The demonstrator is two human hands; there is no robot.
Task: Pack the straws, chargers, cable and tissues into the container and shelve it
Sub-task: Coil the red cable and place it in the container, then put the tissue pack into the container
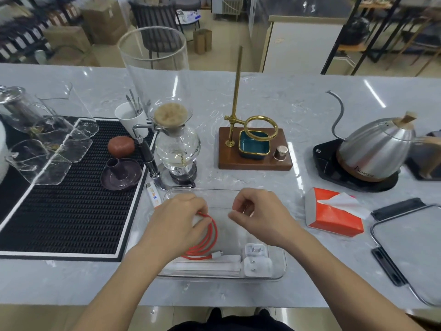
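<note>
Head view. My left hand (181, 216) has fingers curled round the top of the red cable (206, 240) coil, holding it down inside the clear container (282, 263), left half. My right hand (260, 213) hovers over the far middle of the container, fingers loosely curled, thumb and forefinger close together; can't tell if it pinches anything, maybe the cable's loose end, too blurred. Cable's white plug lies near the chargers (256, 259), two white ones stacked in the near right corner. Straws (207, 265), paper-wrapped, lie along the near wall, under the cable's low loops. Tissues (334, 215), orange pack, not packed yet, on the counter right of the container. Lid (410, 249) farther right, near edge of counter.

Risks, my guess:
- The coil likely springs open when I let go, since nothing ties it; loops could ride over the wall and block the lid.
- The tissue pack looks bulky for the space left, so it may sit on the cable and chargers and stop the lid closing.
- Siphon (176, 149) stands just beyond the far left corner; shoving the container could knock the glass.
- Lid overhangs near the counter edge, and an elbow could sweep it off.
</note>
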